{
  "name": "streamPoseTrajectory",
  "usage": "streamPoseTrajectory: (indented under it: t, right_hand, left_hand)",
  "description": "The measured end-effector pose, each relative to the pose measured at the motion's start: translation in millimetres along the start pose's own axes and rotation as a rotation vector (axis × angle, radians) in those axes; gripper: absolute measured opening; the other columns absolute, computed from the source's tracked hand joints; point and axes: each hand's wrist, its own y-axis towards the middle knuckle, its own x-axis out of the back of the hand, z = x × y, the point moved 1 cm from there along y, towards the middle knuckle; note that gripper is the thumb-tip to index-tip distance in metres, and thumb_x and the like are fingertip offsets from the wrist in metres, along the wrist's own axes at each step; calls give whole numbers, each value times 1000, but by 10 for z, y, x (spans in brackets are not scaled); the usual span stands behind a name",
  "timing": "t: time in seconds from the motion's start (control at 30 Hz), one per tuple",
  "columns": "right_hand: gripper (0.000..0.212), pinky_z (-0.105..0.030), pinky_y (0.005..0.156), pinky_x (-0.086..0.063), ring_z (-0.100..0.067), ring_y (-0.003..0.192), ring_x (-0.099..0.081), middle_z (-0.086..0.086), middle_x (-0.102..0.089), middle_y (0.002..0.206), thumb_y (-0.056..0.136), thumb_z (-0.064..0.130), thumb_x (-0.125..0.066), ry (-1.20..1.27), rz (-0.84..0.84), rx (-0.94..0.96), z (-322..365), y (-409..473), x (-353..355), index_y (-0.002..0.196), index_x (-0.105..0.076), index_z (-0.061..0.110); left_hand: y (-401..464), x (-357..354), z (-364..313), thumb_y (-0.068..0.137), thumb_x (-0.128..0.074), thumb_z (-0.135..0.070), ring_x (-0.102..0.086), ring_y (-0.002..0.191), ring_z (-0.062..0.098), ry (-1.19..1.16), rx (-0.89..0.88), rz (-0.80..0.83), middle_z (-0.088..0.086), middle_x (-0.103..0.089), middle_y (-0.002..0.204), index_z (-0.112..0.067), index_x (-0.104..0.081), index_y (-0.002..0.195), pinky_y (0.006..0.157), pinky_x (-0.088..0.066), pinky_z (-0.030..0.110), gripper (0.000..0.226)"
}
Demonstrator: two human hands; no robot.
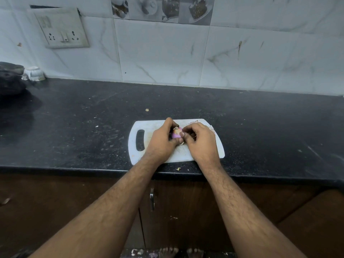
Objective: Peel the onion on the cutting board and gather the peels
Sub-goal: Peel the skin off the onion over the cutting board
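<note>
Your two bare forearms reach over the black stone tabletop (pixel 74 116) to the white plastic cutting board (pixel 147 127). Your left hand (pixel 162 140) has its grip curled round the small purple onion (pixel 176 134), held just above the board. Your right hand (pixel 201 140) pinches at its top. Expect it light, firm and slick, the papery peels (pixel 211 128) brittle: pick at the loose tip.

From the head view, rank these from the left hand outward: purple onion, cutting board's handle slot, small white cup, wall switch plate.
1. Purple onion, gripped in the left hand.
2. Handle slot, on its left.
3. Small white cup, far left by the wall.
4. Switch plate, up on the wall.
</note>
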Motion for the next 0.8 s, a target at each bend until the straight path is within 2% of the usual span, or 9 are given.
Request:
streamPoseTrajectory:
  t: [0.17, 0.3, 0.4, 0.53, 0.67, 0.8]
  right_hand:
    - [4, -34, 83, -53, -15, 90, -61, 6, -68, 92, 93, 19, -70, -9, -5, -20, -8, 20, -3, 93, -72, 16]
    - [6, -27, 76, -39, -14, 92, -54, 7, -64, 92, 98, 17, -61, -67, 50, 8, 20, 24, -23, 96, -66, 19]
    - [12, -30, 73, -36, -14, 95, -47, 5, -63, 93, 101, 15, -53, -98, 76, -23, 55, 14, -26, 100, -63, 20]
    - [15, -35, 71, -42, -14, 96, -46, 2, -57, 96, 101, 15, -47, -197, 128, -47, 112, -8, 10, 107, -59, 21]
    - [17, -36, 72, -37, -19, 89, -44, -1, -52, 103, 96, 14, -47, -361, 166, -50, 164, -27, 3, 111, -53, 20]
    - [14, -36, 73, -34, -21, 90, -44, 0, -48, 100, 96, 12, -47, -380, 190, -25, 192, -41, 25, 108, -53, 18]
  left_hand:
    - [-5, 7, 6, 86, -77, -9, -67, 97, 19, -4, -1, 3, -2, -71, 99, -17, -54, 102, 86, -54, 30, 29]
    - [3, 16, 15, 85, -77, -7, -68, 101, 21, -34, 11, 18, 0, -72, 101, -17, -55, 102, 91, -55, 34, 29]
    - [0, 13, 12, 86, -77, -8, -68, 103, 19, -38, 26, 11, 0, -73, 104, -16, -56, 105, 92, -54, 31, 30]
    - [-1, 5, 3, 85, -78, -6, -68, 103, 17, -41, 25, 0, -1, -74, 105, -16, -57, 105, 90, -53, 23, 30]
    - [-12, -1, 3, 84, -78, -4, -68, 99, 17, -16, 6, -3, -3, -73, 101, -16, -56, 101, 87, -52, 24, 30]
    - [-15, -26, -4, 85, -76, -8, -64, 85, 14, 59, -27, -23, -4, -71, 92, -16, -52, 98, 78, -50, 26, 28]
